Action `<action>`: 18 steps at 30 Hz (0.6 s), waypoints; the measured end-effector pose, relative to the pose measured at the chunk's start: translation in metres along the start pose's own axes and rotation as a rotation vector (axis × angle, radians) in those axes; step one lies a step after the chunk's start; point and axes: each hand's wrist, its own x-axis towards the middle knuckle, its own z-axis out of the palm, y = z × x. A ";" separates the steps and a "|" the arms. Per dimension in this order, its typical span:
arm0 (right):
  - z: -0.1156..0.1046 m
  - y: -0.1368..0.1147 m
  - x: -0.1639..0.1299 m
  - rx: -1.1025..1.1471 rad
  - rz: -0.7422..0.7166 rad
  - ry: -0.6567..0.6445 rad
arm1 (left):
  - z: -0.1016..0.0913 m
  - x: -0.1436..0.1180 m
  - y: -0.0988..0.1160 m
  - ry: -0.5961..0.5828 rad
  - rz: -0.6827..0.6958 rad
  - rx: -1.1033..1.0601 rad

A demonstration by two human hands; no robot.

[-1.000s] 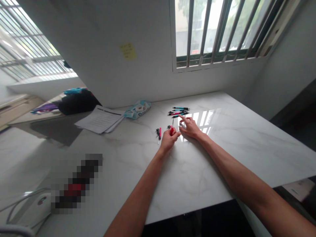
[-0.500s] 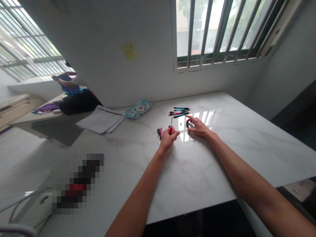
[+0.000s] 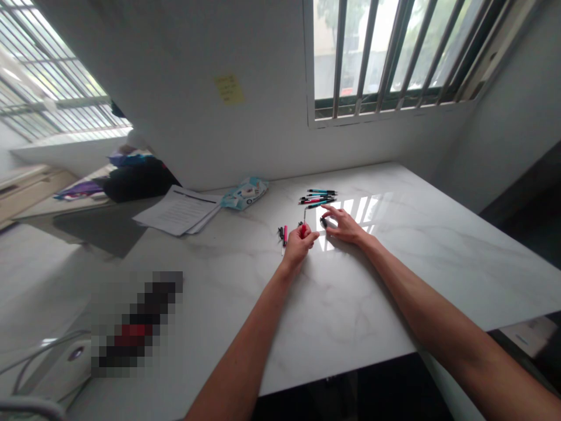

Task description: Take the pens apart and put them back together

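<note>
My left hand (image 3: 300, 244) is closed around a red pen barrel (image 3: 304, 231). A thin dark refill with what looks like a spring (image 3: 305, 215) sticks up from its top. Just to the right, my right hand (image 3: 344, 226) holds a small black pen part (image 3: 324, 222) at its fingertips, low over the table, with the index finger stretched forward. Beside my left hand lie a pink-red pen barrel (image 3: 285, 235) and several small black parts (image 3: 281, 233). Beyond both hands lies a group of teal, black and red pens (image 3: 322, 197).
The white marbled table (image 3: 342, 327) runs up to the wall. A blue and white wipes packet (image 3: 246, 193) and printed papers (image 3: 179, 210) lie at the back left. A blurred-out dark object (image 3: 140, 321) is at the left, near a cable (image 3: 26, 362). A yellow note (image 3: 229, 89) sticks to the wall.
My right hand has moved left with the black part, closer to my left hand. My left hand has stayed nearly still around the red barrel.
</note>
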 end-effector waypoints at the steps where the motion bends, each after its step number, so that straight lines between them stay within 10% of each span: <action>1: 0.000 0.000 0.000 -0.001 0.001 -0.005 | 0.000 0.000 0.000 0.000 0.000 -0.003; 9: -0.011 -0.036 -0.001 0.170 0.036 0.123 | 0.001 0.000 0.001 0.011 0.006 -0.023; 18: 0.003 -0.073 0.001 0.772 0.045 -0.031 | 0.002 -0.001 0.001 0.097 0.098 0.226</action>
